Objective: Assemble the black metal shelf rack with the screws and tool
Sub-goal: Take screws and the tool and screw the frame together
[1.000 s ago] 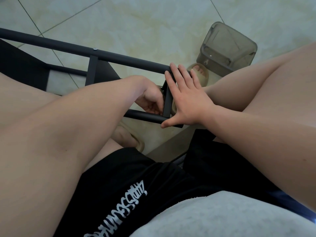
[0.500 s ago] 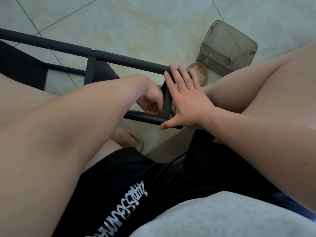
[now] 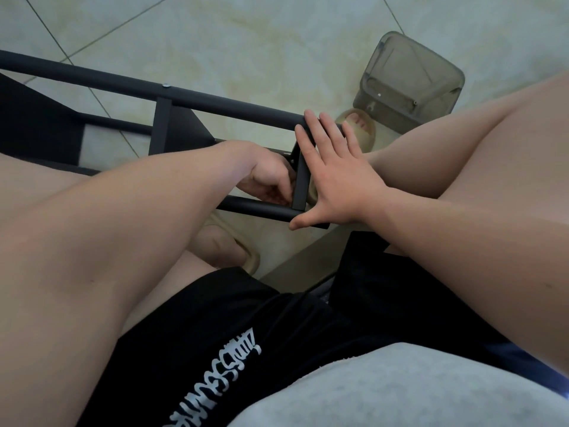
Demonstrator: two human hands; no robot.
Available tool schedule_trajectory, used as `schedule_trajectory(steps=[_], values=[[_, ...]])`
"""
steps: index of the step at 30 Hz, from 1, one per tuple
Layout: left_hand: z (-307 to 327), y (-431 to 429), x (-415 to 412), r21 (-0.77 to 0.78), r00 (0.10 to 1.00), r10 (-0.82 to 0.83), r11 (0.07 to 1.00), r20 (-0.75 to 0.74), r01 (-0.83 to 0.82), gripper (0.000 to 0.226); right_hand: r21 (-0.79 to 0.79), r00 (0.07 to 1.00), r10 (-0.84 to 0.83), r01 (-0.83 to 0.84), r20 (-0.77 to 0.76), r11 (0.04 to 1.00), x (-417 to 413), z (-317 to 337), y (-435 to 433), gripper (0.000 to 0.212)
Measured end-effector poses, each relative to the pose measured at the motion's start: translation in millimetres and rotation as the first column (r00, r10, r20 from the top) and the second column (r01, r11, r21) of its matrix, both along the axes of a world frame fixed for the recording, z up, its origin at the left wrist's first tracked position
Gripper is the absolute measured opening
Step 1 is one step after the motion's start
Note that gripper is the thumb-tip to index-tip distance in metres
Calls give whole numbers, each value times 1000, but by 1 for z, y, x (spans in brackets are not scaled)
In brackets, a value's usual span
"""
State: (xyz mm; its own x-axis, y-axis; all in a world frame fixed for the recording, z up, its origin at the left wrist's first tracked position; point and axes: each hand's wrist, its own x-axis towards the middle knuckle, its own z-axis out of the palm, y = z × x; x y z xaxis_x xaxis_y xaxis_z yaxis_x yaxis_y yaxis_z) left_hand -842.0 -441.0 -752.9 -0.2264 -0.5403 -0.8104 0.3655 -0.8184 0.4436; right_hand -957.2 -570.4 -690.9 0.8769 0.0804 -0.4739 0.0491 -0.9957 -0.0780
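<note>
Bracing the rack (image 3: 215, 103) end — right hand (image 3: 335, 180) flat, left hand (image 3: 271, 177) curled.

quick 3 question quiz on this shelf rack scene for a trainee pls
1. True or false: the right hand lies flat, fingers straight, against the end of the rack.
2. Where is the grey plastic container? A) on the person's lap B) on the floor beyond the rack C) hung on the rack
3. Which hand has curled fingers beside the rack's end bar?

Key: 1 true; 2 B; 3 the left hand
</note>
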Motion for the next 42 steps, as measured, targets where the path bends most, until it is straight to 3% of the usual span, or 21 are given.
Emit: schedule_trajectory(steps=[5,9,18,42], values=[[1,3,4,-28,998,-55,998,37,56,26,-2,1000,2,-2,4,1000,1,-1,-1,153],[2,0,8,47,985,-142,989,96,138,16,-2,1000,-1,1,-3,1000,3,-1,-3,153],[1,-15,10,180,965,-251,955,77,234,8,-5,1000,2,-2,6,1000,-2,-1,3,153],[-13,0,10,26,976,-216,976,-31,217,25,-2,1000,8,-8,13,1000,-2,-4,2,151]])
